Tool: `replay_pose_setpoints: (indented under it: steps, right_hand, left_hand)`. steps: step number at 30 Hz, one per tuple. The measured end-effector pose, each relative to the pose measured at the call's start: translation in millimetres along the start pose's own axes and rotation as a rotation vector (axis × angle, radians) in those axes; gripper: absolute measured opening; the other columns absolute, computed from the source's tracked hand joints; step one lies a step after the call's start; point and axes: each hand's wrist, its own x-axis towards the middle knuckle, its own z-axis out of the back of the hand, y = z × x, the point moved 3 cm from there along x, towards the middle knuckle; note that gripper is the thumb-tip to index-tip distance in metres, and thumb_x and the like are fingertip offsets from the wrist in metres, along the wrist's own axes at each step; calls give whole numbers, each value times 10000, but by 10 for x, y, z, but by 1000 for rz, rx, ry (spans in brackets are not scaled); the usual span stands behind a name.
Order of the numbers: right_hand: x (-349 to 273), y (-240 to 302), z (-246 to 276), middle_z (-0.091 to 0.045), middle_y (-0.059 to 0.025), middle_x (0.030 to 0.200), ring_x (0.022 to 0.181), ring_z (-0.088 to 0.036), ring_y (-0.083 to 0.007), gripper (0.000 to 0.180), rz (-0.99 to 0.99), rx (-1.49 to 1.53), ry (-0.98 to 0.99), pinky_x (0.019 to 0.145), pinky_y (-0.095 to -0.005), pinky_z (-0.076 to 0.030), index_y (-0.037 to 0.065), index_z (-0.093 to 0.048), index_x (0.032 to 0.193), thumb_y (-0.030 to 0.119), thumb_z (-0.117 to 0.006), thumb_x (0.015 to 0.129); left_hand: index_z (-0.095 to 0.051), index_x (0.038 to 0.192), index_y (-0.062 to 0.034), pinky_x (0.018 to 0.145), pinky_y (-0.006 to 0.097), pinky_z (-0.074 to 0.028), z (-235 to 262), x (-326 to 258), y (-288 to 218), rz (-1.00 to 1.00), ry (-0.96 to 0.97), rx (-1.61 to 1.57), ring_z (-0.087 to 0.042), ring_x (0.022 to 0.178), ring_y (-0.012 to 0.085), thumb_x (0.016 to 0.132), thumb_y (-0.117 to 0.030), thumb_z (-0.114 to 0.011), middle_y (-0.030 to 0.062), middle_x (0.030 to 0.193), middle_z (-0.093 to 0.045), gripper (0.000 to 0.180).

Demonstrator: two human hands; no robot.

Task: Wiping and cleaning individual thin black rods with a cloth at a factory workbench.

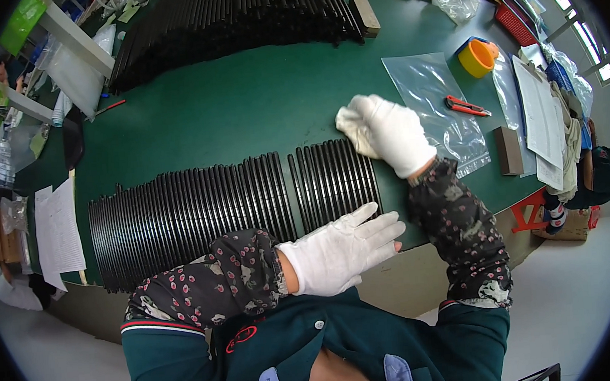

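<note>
The left hand (342, 248), in a white glove, lies flat and open, fingers spread, on the near ends of a small batch of black rods (333, 181) that sits just apart from the long row of black rods (185, 218) stretching toward nine o'clock across the green desk (241, 109). The right hand (386, 132), also gloved, is closed around what looks like a bunched white cloth, though glove and cloth blur together; it presses at the far end of the small batch, toward one o'clock. The step in hand seems to be wiping the separated rods while the flat palm steadies them. The next move likely calls for an even stroke along the rods, with steady pressure so none roll out of line. At two o'clock lie a clear plastic bag (434, 101) and an orange-handled cutter (467, 107); a second stack of rods (234, 17) lies at twelve.
</note>
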Motion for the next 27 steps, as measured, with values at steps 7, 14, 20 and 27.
replay_pose_setpoints:
  steps: [7,14,20,27]
  right_hand:
    - [-225,749,211,-653,-10,776,745,-670,-204,291,514,66,304,622,-328,-552,125,-600,999,160,-701,728]
    - [275,82,163,-680,-85,849,775,-685,-257,266,-24,244,80,672,-317,-552,61,-592,947,214,-735,784]
    - [132,438,-1,-661,-28,802,793,-679,-225,230,260,147,355,693,-356,-551,118,-607,922,195,-713,733]
    - [85,737,122,-676,-41,801,709,-683,-206,153,449,416,451,627,-286,-560,93,-609,842,124,-719,740]
  left_hand:
    - [-425,1361,-28,1165,462,-165,-60,33,46,13,-8,-172,-261,1408,290,760,-328,-663,162,1466,-355,712]
    - [-426,1356,-21,1158,464,-184,-37,74,33,-20,-51,-100,-273,1400,295,758,-322,-659,171,1462,-355,709]
    - [-432,1354,-22,1154,449,-198,-15,103,-4,-7,-47,-117,-293,1384,305,739,-322,-690,173,1453,-364,732]
    - [-450,1337,-19,1151,450,-218,-19,225,9,48,11,-251,-310,1374,297,724,-292,-708,182,1421,-395,719]
